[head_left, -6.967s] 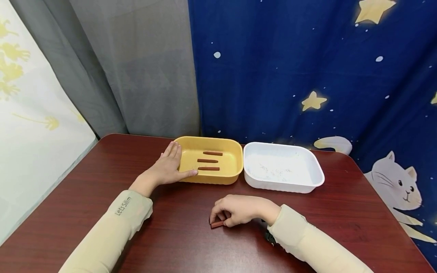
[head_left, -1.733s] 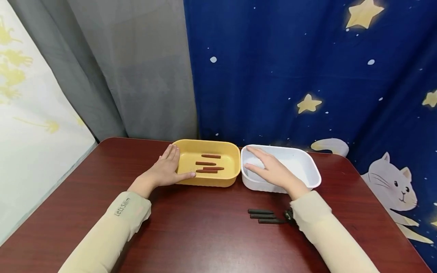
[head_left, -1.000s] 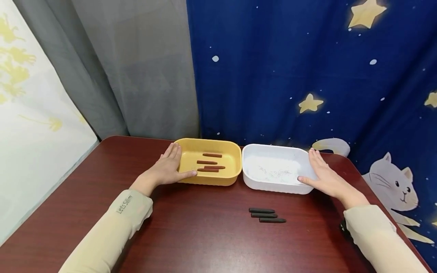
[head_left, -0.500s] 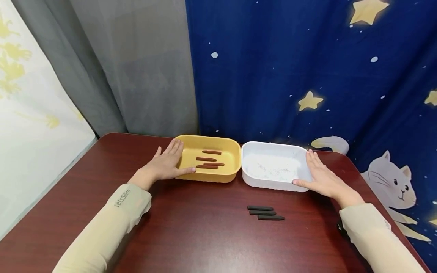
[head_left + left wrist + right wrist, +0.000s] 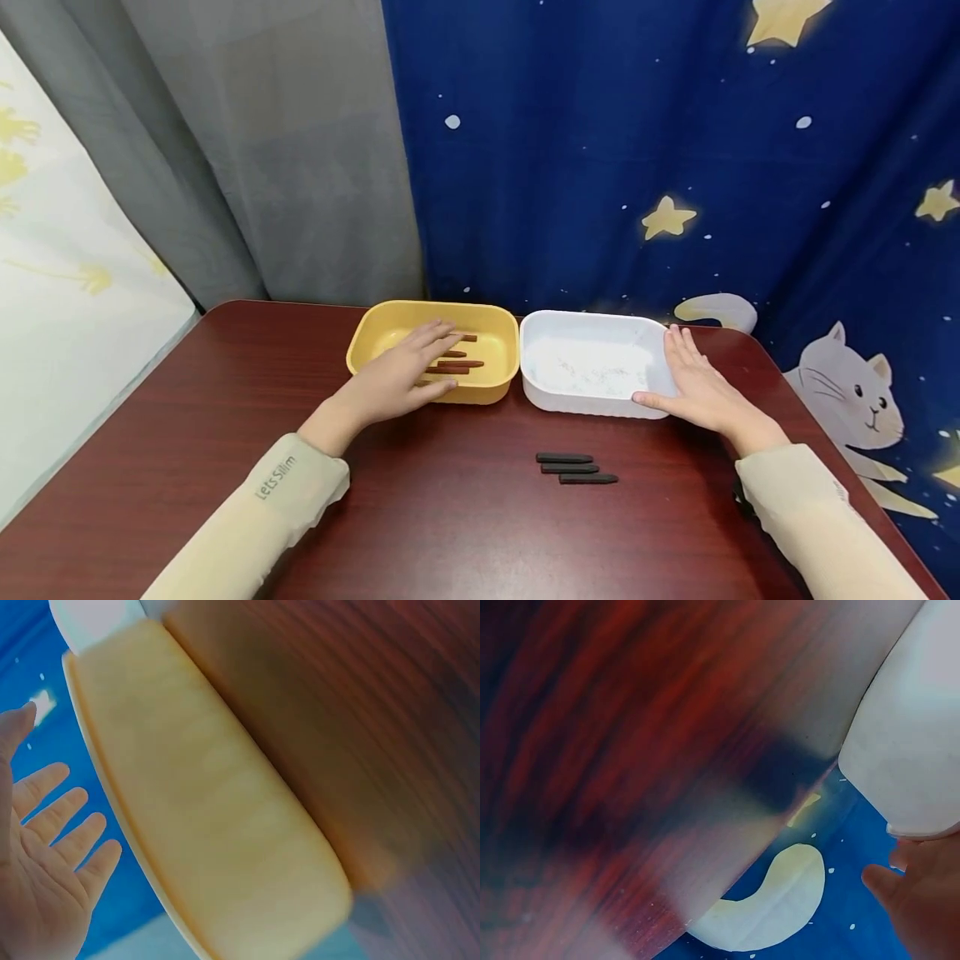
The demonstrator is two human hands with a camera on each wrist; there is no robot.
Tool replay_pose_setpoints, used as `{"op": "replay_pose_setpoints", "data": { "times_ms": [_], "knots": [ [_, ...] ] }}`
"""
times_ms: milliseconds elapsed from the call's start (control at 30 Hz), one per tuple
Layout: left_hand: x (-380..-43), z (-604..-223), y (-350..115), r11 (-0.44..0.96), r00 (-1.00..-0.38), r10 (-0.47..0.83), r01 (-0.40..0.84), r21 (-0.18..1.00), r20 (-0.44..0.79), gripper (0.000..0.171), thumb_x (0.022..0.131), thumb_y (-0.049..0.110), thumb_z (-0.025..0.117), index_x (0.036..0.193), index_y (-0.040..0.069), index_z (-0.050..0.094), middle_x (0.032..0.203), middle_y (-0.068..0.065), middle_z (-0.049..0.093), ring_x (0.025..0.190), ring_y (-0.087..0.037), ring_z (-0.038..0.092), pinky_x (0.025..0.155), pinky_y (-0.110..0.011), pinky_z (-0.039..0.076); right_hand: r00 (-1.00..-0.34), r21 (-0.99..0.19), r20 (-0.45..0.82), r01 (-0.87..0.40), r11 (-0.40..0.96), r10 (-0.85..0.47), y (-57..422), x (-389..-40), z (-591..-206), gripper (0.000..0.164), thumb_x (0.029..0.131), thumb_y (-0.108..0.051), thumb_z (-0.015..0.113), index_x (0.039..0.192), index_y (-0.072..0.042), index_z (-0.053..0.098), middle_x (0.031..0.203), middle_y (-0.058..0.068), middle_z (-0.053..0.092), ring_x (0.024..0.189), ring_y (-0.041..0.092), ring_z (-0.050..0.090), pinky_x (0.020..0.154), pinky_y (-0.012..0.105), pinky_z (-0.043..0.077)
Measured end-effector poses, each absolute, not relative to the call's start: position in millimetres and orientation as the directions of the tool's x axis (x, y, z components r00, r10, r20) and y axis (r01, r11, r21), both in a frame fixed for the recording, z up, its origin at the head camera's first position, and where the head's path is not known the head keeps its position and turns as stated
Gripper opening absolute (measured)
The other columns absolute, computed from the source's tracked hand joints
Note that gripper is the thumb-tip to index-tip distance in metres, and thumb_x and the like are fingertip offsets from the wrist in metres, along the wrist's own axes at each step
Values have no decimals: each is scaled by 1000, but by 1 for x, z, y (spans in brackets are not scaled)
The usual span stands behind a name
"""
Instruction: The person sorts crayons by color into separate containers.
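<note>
My left hand (image 5: 397,379) hovers over the yellow tub (image 5: 495,392) with its fingers extended and nothing held. In the left wrist view its fingers are spread beside the tub's rim. Several brown crayons (image 5: 467,364) lie in that tub, partly hidden by the hand. My right hand (image 5: 697,390) rests at the right end of the white tub (image 5: 585,402), fingers straight along the rim and thumb over the front edge. Three black crayons (image 5: 588,479) lie side by side on the table in front of the white tub.
Both tubs stand side by side near the back edge of the dark red wooden table (image 5: 450,517). Small specks mark the white tub's floor. A grey and blue curtain (image 5: 540,167) hangs right behind the table.
Earlier my right hand held a brown crayon, which has joined those in the yellow tub. It then shifted to the white tub's right end. My left hand has just left the yellow tub's left rim, moving right.
</note>
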State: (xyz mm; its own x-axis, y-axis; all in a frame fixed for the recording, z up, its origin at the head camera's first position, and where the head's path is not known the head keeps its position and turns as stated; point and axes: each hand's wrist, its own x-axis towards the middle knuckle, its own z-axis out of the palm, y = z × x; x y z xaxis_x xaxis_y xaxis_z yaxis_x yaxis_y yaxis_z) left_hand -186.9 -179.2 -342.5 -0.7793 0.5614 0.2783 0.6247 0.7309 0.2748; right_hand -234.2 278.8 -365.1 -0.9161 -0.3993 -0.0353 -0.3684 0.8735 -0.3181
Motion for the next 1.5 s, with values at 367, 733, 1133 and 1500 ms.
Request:
{"op": "replay_pose_setpoints", "data": {
  "times_ms": [367,733,1133,1500],
  "knots": [
    [-167,-333,-119,623,-695,674,717,314,251,50,97,33,63,139,7,56,142,-7,56,140,-23,45,118,-40,36,-916,-345,-47,-358,868,-397,276,-236,-362,120,86,-64,63,155,9,-3,164,26,-11,153,43,-10,118,68,9],
    [-156,-331,-73,530,-591,792,790,309,154,36,97,31,63,126,9,67,124,-1,67,118,-12,60,106,-30,46,-912,-352,-23,-377,857,-411,274,-237,-365,120,85,-62,66,155,10,-1,164,27,-8,153,44,-7,117,69,10],
    [-173,-357,-41,597,-612,788,732,329,-67,22,93,23,69,111,13,75,101,4,73,92,-4,65,85,-19,52,-917,-349,-30,-363,864,-397,274,-239,-365,121,84,-63,66,155,9,-1,165,27,-6,153,44,-6,116,70,11],
    [-181,-352,-25,626,-585,780,711,321,-223,11,88,17,75,98,12,77,85,4,74,77,-1,62,72,-16,50,-921,-354,-24,-357,864,-390,278,-239,-367,121,84,-62,66,155,10,-1,164,28,-6,153,45,-6,116,71,12]
  ]
}}
